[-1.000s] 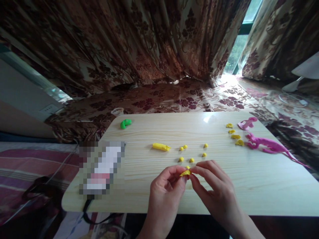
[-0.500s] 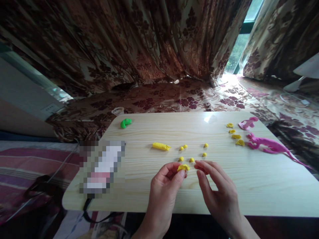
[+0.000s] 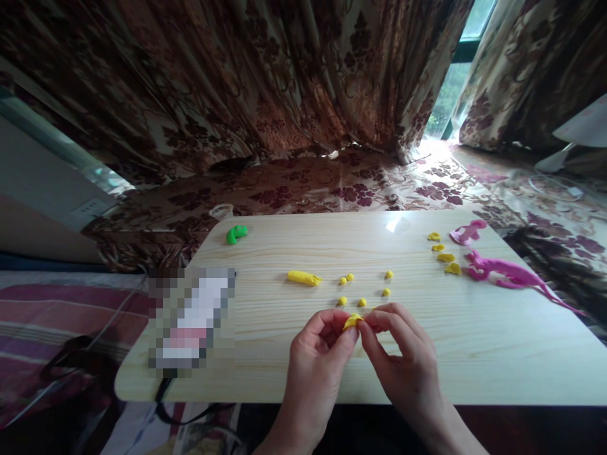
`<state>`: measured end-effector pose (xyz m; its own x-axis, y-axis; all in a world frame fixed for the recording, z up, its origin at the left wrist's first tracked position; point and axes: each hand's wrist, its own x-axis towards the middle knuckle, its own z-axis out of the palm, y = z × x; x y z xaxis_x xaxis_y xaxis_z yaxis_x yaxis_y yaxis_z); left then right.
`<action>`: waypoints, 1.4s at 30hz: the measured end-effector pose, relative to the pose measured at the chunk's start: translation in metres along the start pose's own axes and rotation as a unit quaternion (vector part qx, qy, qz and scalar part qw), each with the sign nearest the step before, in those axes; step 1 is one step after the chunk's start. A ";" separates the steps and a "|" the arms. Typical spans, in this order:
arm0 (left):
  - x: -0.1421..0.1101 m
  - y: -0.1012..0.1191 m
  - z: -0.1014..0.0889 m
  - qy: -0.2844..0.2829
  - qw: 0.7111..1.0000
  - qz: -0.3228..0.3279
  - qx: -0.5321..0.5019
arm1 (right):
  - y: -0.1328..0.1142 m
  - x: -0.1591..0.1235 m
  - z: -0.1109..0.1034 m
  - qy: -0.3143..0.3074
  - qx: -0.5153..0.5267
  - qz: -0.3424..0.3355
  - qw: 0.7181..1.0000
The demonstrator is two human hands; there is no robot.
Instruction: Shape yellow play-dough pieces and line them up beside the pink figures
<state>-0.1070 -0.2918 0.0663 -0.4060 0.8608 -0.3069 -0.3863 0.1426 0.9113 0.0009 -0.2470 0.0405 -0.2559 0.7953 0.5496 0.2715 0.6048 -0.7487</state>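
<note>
Between my two hands is a small flattened piece of yellow modelling clay (image 3: 352, 321), held just above the near part of the table. My left hand (image 3: 318, 357) is closed, pinching the clay between thumb and fingers. The thumb and forefinger of my right hand (image 3: 408, 357) close on the clay's right end. Just beyond the fingers lie several little yellow clay balls (image 3: 342, 301). A yellow clay roll (image 3: 303, 278) with a split right end rests to their left.
On the pale wooden table (image 3: 265, 354), several thin yellow clay pieces (image 3: 446, 258) lie at the right beside a magenta clay figure (image 3: 509, 273) and a pink clay piece (image 3: 468, 232). A green clay piece (image 3: 236, 234) sits far left, above a blurred-out flat object (image 3: 196, 322).
My right hand has moved left and its fingers have closed on the right end of the yellow clay piece. My left hand keeps its hold. The view has shifted slightly.
</note>
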 end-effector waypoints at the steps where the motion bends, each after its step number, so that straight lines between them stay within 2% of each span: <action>1: 0.001 -0.001 0.000 -0.002 1.000 0.007 0.002 | -0.001 0.000 0.000 0.002 0.014 0.016 1.000; 5: 0.005 -0.004 -0.002 0.001 1.000 0.015 0.011 | 0.000 -0.001 -0.005 -0.022 0.049 0.052 0.997; 9: 0.008 -0.006 -0.007 -0.010 0.998 0.022 0.050 | 0.004 0.000 -0.016 -0.053 0.010 0.029 0.998; 13: 0.006 -0.007 -0.008 -0.042 0.996 0.031 0.075 | 0.005 0.004 -0.017 -0.079 0.007 0.009 0.997; 17: 0.003 -0.007 -0.007 -0.086 0.992 0.037 0.082 | 0.004 0.005 -0.012 -0.069 0.025 0.014 0.997; 22: 0.004 -0.008 -0.010 -0.076 0.990 0.065 0.096 | 0.004 0.002 -0.010 -0.030 0.005 -0.026 0.999; 27: 0.007 -0.007 -0.014 -0.057 0.989 0.069 0.114 | 0.002 0.011 -0.021 -0.116 -0.031 -0.051 0.991; 33: 0.004 -0.004 -0.014 -0.085 0.986 0.072 0.121 | -0.005 0.033 -0.031 -0.219 -0.048 -0.079 0.971; 38: 0.001 -0.004 -0.017 -0.111 0.984 0.056 0.127 | -0.007 0.039 -0.034 -0.251 -0.046 -0.084 0.963; 42: 0.001 0.000 -0.017 -0.137 0.979 0.072 0.136 | -0.010 0.043 -0.039 -0.274 -0.051 -0.090 0.956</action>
<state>-0.1215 -0.2992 0.0608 -0.1883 0.9750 -0.1176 -0.0915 0.1019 0.9906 0.0228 -0.2171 0.0865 -0.7468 0.5539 0.3682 0.2598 0.7526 -0.6051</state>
